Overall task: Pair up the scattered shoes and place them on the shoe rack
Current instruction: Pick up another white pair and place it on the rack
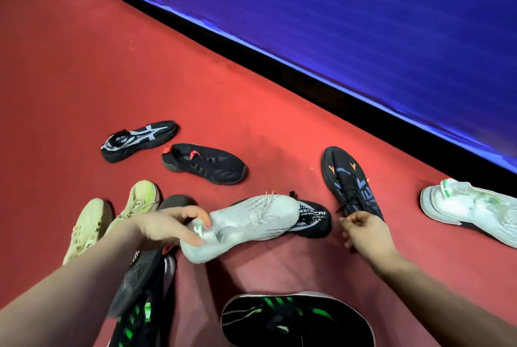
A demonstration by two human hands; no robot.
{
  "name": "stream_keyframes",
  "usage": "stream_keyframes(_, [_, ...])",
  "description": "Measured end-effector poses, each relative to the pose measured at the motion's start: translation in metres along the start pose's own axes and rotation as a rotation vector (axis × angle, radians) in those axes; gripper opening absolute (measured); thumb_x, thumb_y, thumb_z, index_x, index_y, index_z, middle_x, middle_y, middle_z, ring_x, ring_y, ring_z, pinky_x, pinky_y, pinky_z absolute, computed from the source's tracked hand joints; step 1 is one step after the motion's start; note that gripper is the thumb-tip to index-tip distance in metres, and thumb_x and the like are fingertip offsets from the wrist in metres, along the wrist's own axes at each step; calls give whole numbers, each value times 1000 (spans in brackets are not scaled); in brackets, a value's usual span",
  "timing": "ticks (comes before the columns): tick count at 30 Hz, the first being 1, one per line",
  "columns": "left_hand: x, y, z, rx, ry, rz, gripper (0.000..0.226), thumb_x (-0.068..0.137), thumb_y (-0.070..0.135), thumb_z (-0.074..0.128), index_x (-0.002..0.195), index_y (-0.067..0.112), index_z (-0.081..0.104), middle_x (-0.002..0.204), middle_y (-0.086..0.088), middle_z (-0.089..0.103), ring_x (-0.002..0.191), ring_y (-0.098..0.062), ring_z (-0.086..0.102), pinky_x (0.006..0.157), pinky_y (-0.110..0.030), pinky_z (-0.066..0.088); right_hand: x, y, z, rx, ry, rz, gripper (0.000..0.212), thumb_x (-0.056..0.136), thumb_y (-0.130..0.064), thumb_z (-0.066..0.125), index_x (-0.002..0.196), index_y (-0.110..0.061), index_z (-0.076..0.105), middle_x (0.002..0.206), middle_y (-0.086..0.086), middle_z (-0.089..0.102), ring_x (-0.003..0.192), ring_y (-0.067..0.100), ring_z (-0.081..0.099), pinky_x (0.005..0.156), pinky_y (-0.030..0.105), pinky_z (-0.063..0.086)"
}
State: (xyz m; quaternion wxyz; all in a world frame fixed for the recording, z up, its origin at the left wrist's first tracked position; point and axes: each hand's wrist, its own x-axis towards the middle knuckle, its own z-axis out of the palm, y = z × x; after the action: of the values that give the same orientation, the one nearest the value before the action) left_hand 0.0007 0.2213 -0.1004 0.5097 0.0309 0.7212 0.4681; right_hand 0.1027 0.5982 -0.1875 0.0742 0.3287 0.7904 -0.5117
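Left hand (170, 225) pinches the heel collar of a white knit shoe (246, 223), lifted, toe pointing right over a black shoe with lettering (316, 220). Right hand (363, 230), fingers loosely curled and holding nothing, touches the laces of a black-and-orange shoe (349, 181). A matching white shoe (470, 206) lies far right on the red carpet (84, 80).

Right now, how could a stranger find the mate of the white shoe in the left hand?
Follow the black strip under the blue wall down to the right edge of the red carpet. The white shoe with green marks lies there alone. It is the only white shoe on the floor; its nearest neighbour is black with orange marks.
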Motion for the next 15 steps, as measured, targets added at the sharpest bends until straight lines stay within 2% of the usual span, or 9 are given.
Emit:
stream_keyframes(3, [3, -1, -1, 138, -40, -96, 57, 54, 34, 88, 104, 13, 69, 116, -8, 56, 107, -17, 55, 92, -25, 41, 1, 4, -1, -6, -9, 40, 28, 86, -22, 63, 60, -13, 57, 52, 11, 64, 46, 23, 56, 61, 39, 51])
stream_keyframes(5, [6, -4, -1, 105, -20, -160, 61, 52, 40, 89, 105, 15, 70, 119, -16, 60, 104, -22, 56, 96, -34, 39, 2, 7, -1, -6, -17, 56, 28, 87, -20, 62, 61, -12, 57, 53, 9, 63, 45, 23, 55, 57, 33, 48])
stream_keyframes(7, [10, -4, 1, 113, 1, -163, 59, 50, 43, 90, 99, 16, 69, 110, -20, 66, 99, -25, 61, 94, -44, 41, 3, 8, -1, -19, -23, 59, 27, 87, -19, 62, 62, -11, 57, 53, 9, 62, 44, 23, 55, 55, 31, 47])
stream_keyframes(8, [12, -3, 2, 134, 4, -151, 56, 52, 41, 90, 96, 16, 65, 98, -16, 69, 96, -25, 65, 89, -44, 44, 3, 9, 0, -26, -26, 60, 26, 87, -18, 62, 63, -11, 57, 54, 9, 62, 44, 23, 55, 54, 31, 47])
stream_keyframes(10, [20, 3, 6, 112, 29, -134, 46, 61, 29, 85, 92, 19, 52, 74, -3, 67, 81, -26, 71, 71, -34, 47, 4, 9, 1, -37, -37, 65, 25, 88, -17, 62, 64, -10, 57, 56, 9, 62, 44, 23, 55, 53, 30, 47])
stream_keyframes(11, [25, 6, 9, 74, 56, -136, 41, 69, 21, 81, 93, 20, 48, 68, 2, 65, 74, -24, 72, 68, -30, 47, 4, 10, 1, -38, -43, 69, 25, 88, -16, 61, 64, -10, 57, 56, 9, 62, 44, 23, 55, 53, 30, 47])
stream_keyframes(13, [36, 12, 15, 58, 123, -144, 30, 80, 12, 72, 96, 20, 48, 70, 5, 66, 66, -20, 70, 68, -29, 49, 5, 13, -1, -31, -58, 80, 24, 88, -15, 61, 65, -9, 57, 57, 10, 61, 44, 23, 54, 52, 30, 46])
stream_keyframes(15, [45, 17, 21, 131, 160, -151, 23, 84, 14, 69, 98, 20, 52, 84, 1, 65, 62, -15, 69, 66, -27, 46, 7, 15, -6, -31, -65, 89, 23, 89, -14, 61, 67, -8, 57, 58, 10, 61, 43, 22, 54, 50, 28, 46])
